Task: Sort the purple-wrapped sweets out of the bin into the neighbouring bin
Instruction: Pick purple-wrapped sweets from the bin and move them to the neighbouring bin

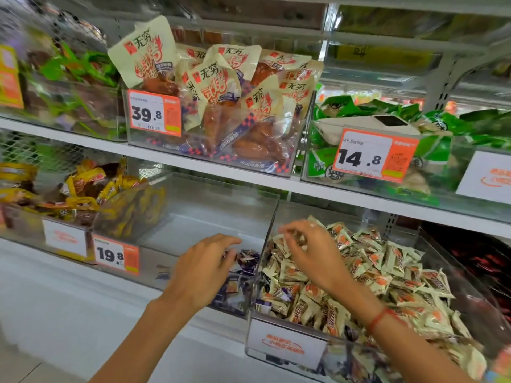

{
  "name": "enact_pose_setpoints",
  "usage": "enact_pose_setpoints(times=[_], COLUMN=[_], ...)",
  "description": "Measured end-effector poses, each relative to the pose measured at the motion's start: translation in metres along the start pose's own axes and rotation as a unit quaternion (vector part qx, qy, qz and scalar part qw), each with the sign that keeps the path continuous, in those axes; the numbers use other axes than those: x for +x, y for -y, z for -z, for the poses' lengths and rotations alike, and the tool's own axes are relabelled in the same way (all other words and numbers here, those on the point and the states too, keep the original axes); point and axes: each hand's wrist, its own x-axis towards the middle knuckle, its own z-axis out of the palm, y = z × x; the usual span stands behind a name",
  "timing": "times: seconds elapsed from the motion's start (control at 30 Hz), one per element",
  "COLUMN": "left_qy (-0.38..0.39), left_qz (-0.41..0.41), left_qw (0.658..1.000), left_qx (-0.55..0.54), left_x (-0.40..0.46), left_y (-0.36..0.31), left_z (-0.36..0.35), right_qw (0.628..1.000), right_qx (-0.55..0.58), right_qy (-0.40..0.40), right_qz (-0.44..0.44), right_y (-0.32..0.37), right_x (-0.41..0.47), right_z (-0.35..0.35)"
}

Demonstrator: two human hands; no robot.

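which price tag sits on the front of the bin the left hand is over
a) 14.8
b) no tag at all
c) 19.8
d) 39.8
c, the left hand is over the clear bin holding a few purple-wrapped sweets, and the orange price tag on that bin's front reads 19.8; the 39.8 and 14.8 tags are on the shelf above.

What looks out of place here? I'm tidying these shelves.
A white phone-like object lies on the green packets in the upper right bin. Purple sweets still sit among the cream-wrapped sweets.
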Motion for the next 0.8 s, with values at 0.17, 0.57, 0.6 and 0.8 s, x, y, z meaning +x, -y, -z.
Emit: enact_pose_setpoints(times=[0.17,0.57,0.6,0.8], left_qy=[0.038,-0.026,-0.046,-0.112], left_qz=[-0.062,-0.071,-0.079,-0.144], left_qw=[0.996,0.997,0.996,0.983], left_qx=[-0.054,0.004,0.019,0.003], left_x=[-0.019,-0.026,-0.026,-0.014], left_y=[-0.029,-0.042,-0.044,-0.074], left_z=[0.000,-0.010,-0.010,-0.011], right_qw=[0.956,0.980,0.980,0.973], right_qx=[-0.083,-0.144,-0.159,-0.195], right_qy=[0.280,0.137,0.124,0.098], right_qz=[-0.035,0.008,0.003,-0.069], right_y=[-0.025,-0.038,-0.041,-0.064], right_x=[-0.013,-0.024,-0.028,-0.059], right_z=[-0.027,0.021,0.031,0.065])
